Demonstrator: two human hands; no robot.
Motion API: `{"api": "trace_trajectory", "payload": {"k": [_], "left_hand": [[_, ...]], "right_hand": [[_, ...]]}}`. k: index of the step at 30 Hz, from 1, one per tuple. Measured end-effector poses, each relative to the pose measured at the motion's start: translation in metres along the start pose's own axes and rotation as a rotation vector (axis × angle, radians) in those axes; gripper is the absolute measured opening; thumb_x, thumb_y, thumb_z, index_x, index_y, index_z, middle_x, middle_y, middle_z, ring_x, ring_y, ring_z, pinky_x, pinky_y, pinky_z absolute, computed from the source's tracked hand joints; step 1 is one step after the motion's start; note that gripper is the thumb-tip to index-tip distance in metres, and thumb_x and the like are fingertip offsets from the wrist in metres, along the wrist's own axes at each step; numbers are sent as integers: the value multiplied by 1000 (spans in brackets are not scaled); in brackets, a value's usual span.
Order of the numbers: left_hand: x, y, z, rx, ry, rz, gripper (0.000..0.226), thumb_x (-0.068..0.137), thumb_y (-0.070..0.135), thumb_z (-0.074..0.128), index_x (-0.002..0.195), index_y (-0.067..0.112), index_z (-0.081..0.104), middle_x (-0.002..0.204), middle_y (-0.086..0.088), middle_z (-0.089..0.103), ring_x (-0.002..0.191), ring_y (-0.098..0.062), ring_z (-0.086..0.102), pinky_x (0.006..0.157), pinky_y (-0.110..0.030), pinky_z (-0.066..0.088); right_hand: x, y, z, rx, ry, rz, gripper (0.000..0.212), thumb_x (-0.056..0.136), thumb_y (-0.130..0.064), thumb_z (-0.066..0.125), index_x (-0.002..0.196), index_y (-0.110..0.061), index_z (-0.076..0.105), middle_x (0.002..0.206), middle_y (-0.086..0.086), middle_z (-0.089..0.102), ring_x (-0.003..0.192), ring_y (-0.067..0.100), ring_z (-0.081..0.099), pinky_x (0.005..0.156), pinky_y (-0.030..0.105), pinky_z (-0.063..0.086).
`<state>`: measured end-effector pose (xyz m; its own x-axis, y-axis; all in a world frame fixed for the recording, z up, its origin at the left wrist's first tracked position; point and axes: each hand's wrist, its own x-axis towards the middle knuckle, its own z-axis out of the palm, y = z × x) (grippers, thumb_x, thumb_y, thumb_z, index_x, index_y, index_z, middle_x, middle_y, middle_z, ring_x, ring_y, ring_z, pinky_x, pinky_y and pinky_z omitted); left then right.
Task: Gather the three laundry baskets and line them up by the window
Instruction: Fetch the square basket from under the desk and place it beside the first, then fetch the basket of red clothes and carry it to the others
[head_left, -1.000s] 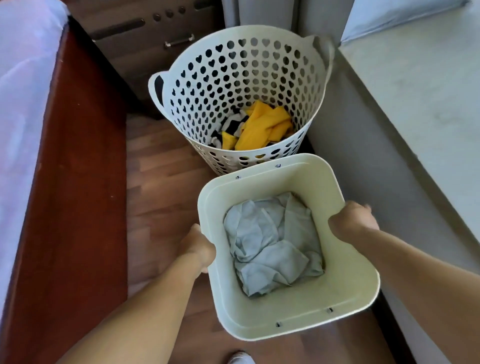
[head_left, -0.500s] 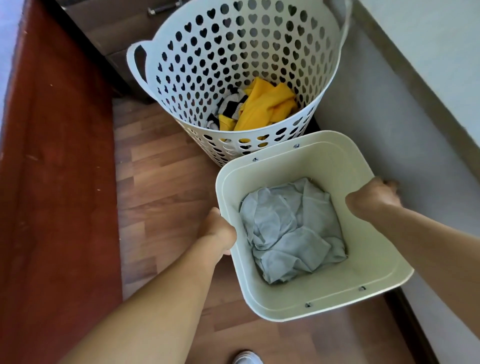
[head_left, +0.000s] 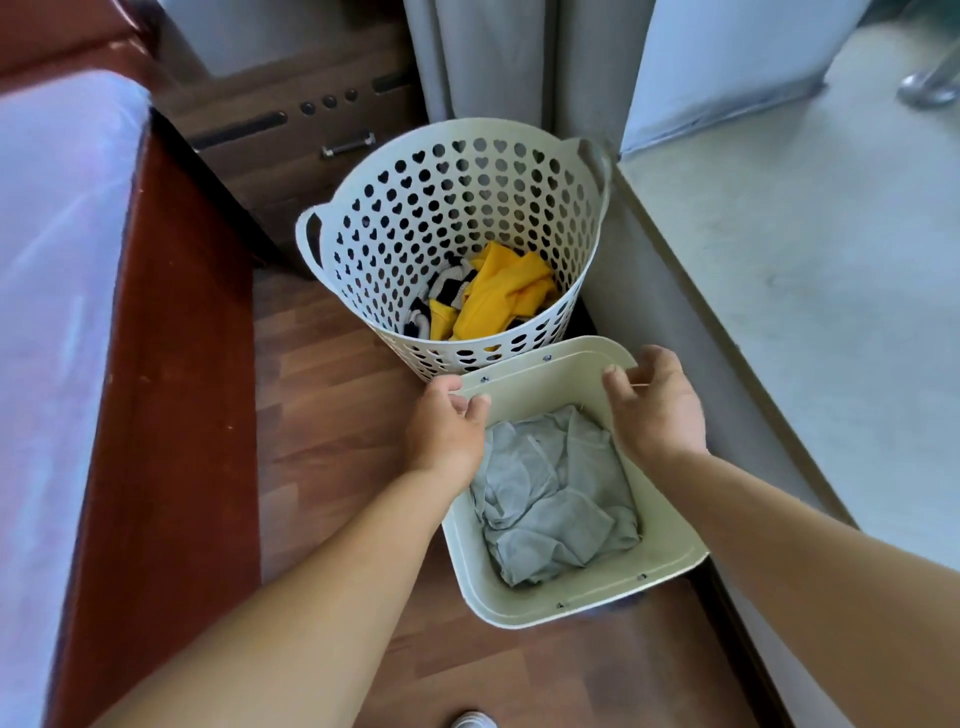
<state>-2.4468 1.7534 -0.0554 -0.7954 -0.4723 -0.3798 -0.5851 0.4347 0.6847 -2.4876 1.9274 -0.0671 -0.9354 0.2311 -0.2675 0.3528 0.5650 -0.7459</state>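
The square cream plastic basket (head_left: 574, 597) of grey cloth is seen beside the round heart-perforated white basket (head_left: 452, 228); the left hand (head_left: 447, 431) and right hand (head_left: 654, 410) are spread loosely above it, apparently gripping nothing.

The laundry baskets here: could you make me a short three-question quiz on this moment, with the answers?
1. True or false: the round basket has heart-shaped holes.
2. What lies in the square basket? A) yellow clothes B) grey cloth C) nothing
3. How many baskets are in view?

Key
1. True.
2. B: grey cloth; the yellow clothes are in the round one.
3. Two. The third is not in view. The left hand and right hand are open over the square basket's rim, gripping nothing.
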Motion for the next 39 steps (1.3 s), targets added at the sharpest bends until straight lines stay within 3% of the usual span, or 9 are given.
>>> {"api": "trace_trajectory", "payload": {"k": [3, 8, 16, 20, 23, 25, 30, 34, 39], "left_hand": [[-36, 57, -32, -76, 31, 145, 34, 91, 26, 58, 121, 11, 58, 85, 11, 59, 93, -21, 63, 88, -32, 51], [-114, 143, -86, -202, 74, 306, 25, 92, 27, 57, 114, 16, 60, 83, 13, 59, 76, -5, 60, 72, -21, 48], [-257, 224, -147, -390, -60, 470, 11, 91, 21, 58, 102, 23, 56, 92, -1, 66, 89, -25, 68, 87, -47, 56], [-346, 248, -165, -412, -207, 595, 8, 92, 21, 57, 100, 22, 55, 94, -7, 67, 83, -22, 66, 88, -49, 54], [-418, 258, -176, -453, -336, 663, 5, 92, 21, 57, 97, 21, 55, 92, -8, 65, 76, -18, 62, 87, -48, 55], [-464, 265, -179, -459, -414, 717, 3, 93, 24, 56, 95, 22, 57, 90, -4, 66, 76, -16, 62, 84, -42, 55], [-594, 276, -168, -470, -683, 828, 8, 93, 32, 54, 87, 32, 58, 86, 6, 67, 79, -9, 63, 70, -22, 51], [-692, 273, -148, -516, -941, 861, 3, 94, 26, 57, 91, 27, 59, 85, 3, 66, 75, -11, 61, 71, -23, 51], [-851, 232, -111, -403, -1275, 931, 9, 94, 18, 55, 90, 25, 59, 85, -2, 66, 77, -15, 63, 70, -26, 51]], "right_hand": [[-25, -45, -42, 145, 45, -52, 50, 91, -39, 53, 134, -14, 45, 82, -20, 53, 91, 14, 56, 79, 21, 34], [-73, -117, -123, 380, 167, -162, 42, 91, -38, 53, 125, -14, 52, 79, -15, 56, 77, 9, 56, 76, 25, 41], [-188, -175, -250, 634, 300, -233, 16, 92, -29, 54, 107, -24, 53, 78, -9, 58, 87, 29, 66, 78, 34, 51], [-274, -179, -328, 674, 469, -241, 22, 93, -28, 54, 111, -16, 56, 87, 0, 62, 89, 30, 65, 82, 37, 51], [-342, -169, -378, 685, 606, -248, 1, 93, -30, 53, 92, -30, 54, 82, -4, 63, 81, 23, 64, 75, 33, 52], [-387, -161, -409, 674, 681, -262, 7, 93, -32, 52, 87, -35, 51, 80, -7, 62, 78, 19, 63, 71, 29, 52], [-508, -110, -485, 685, 934, -260, 5, 94, -36, 49, 91, -34, 53, 85, -2, 64, 79, 19, 63, 73, 31, 52], [-597, -68, -537, 745, 1120, -220, 9, 95, -33, 50, 96, -26, 55, 86, -2, 64, 73, 10, 62, 69, 22, 49], [-739, 13, -589, 663, 1385, -109, 30, 94, -41, 48, 109, -17, 56, 90, -1, 65, 80, 13, 62, 74, 28, 51]]}}
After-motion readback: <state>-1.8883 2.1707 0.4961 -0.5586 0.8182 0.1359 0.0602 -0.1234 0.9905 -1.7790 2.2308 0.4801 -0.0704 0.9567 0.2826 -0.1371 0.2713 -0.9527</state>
